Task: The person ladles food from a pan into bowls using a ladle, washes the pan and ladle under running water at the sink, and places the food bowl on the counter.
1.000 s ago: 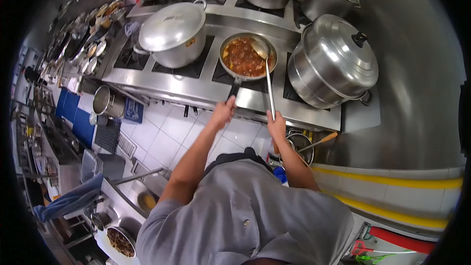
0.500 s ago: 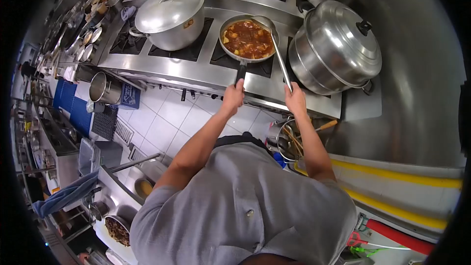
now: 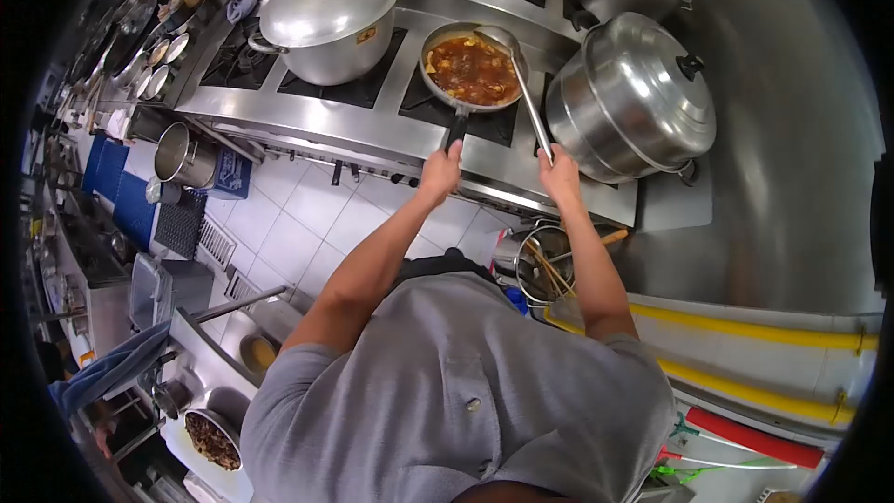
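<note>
Head view: left fingers (image 3: pixel 453 151) grip a pan handle (image 3: pixel 458 127), right fingers (image 3: pixel 548 159) a ladle (image 3: pixel 531 104); pot label (image 3: pixel 366 35) seems unreadable.

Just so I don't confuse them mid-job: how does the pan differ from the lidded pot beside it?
The pan is open, showing red-brown stew; the pot is covered by its lid, hiding its contents. The pan is shallow, the pot much deeper. The pan's long handle is in the left hand; the pot has small loop handles, with no hand on them.

Both sit upright on the stove.
</note>
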The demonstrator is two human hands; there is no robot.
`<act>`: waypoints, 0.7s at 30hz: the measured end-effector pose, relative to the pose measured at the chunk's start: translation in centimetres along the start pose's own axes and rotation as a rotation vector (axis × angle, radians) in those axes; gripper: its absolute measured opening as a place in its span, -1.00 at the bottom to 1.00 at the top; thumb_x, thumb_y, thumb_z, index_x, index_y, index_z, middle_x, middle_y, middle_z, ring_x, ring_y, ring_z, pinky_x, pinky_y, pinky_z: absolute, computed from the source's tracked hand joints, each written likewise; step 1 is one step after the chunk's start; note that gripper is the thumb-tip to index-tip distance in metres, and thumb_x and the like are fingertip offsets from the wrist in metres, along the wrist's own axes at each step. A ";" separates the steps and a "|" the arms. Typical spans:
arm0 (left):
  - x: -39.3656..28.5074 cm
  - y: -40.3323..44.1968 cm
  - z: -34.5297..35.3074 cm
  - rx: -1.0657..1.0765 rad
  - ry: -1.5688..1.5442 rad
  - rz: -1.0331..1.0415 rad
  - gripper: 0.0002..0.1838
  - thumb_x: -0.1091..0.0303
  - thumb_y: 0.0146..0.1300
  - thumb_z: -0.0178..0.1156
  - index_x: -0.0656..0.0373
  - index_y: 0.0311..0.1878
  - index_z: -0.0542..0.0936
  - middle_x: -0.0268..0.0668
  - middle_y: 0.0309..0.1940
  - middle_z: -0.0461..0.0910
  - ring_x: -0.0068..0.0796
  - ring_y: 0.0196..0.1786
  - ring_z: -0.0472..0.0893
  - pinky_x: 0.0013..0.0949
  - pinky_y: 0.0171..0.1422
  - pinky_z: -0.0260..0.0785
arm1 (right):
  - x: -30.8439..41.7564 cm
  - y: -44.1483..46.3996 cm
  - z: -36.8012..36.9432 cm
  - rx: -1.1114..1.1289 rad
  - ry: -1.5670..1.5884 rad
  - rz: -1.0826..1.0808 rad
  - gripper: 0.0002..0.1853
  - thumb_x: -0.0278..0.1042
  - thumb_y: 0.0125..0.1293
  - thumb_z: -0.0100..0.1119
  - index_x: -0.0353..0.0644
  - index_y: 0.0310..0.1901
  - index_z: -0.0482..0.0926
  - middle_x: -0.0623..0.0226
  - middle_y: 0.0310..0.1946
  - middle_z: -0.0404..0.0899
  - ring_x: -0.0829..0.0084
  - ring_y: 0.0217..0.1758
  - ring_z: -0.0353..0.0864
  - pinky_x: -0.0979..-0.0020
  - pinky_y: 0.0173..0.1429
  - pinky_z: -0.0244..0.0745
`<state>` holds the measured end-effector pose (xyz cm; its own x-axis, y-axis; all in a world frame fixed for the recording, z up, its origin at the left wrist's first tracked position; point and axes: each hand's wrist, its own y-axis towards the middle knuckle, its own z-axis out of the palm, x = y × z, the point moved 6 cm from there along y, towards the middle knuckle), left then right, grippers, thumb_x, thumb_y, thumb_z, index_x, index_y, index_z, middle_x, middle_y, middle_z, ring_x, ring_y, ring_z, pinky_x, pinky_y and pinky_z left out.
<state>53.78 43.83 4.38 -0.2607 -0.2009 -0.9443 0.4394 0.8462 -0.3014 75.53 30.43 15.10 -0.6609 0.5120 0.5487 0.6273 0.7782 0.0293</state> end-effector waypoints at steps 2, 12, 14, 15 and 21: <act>0.0 -2.7 1.2 0.078 0.007 -0.091 -0.35 -0.19 0.47 -0.05 0.32 -0.39 0.52 -0.22 -0.70 0.50 -0.33 -0.75 0.51 -0.26 -0.59 0.40 | -1.1 0.6 0.3 -0.017 -0.030 0.019 -0.64 -0.09 0.41 0.10 -0.24 -0.03 0.58 -0.23 -0.24 0.63 -0.25 -0.04 0.60 -0.08 0.05 0.46; 1.0 -5.5 -0.3 0.324 -0.546 -0.368 -0.22 -0.45 0.40 -0.20 0.13 0.16 0.50 -0.24 -0.28 0.59 -0.41 -0.31 0.57 -0.29 -0.18 0.47 | -1.7 1.6 1.8 -0.024 -0.114 0.032 -0.57 -0.07 0.40 0.12 -0.35 -0.02 0.59 -0.27 -0.17 0.63 -0.24 0.00 0.60 -0.01 0.16 0.44; 4.7 -6.3 -2.5 0.284 -0.518 -0.353 -0.22 -0.43 0.40 -0.18 0.14 0.20 0.49 -0.20 -0.23 0.60 -0.38 -0.28 0.57 -0.31 -0.16 0.47 | -1.3 1.4 1.5 0.011 -0.127 0.032 -0.59 -0.07 0.41 0.09 -0.33 -0.02 0.56 -0.26 -0.18 0.64 -0.32 -0.05 0.58 -0.05 0.13 0.46; 7.4 -6.8 -3.9 0.245 -0.484 -0.342 -0.22 -0.42 0.40 -0.16 0.14 0.25 0.47 -0.16 -0.18 0.61 -0.35 -0.24 0.58 -0.32 -0.15 0.47 | -1.3 1.2 1.6 0.047 -0.134 0.036 -0.60 -0.08 0.42 0.07 -0.31 -0.01 0.53 -0.24 -0.20 0.64 -0.40 -0.10 0.56 -0.08 0.10 0.48; 30.3 -13.3 -15.9 -0.144 -0.321 -0.588 -0.16 -0.36 0.34 0.04 0.39 0.19 0.42 -0.01 -0.21 0.63 -0.43 -0.53 0.54 -0.48 -0.57 0.37 | 1.2 -4.7 2.2 0.266 0.492 0.448 -0.61 -0.01 0.50 0.06 -0.25 -0.08 0.51 0.37 -0.59 0.43 0.60 -0.62 0.43 0.47 -0.59 0.36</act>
<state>26.36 34.30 -18.12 -0.1431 -0.7647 -0.6283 0.1783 0.6045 -0.7764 70.82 28.18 13.76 -0.0618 0.6287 0.7752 0.6317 0.6259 -0.4573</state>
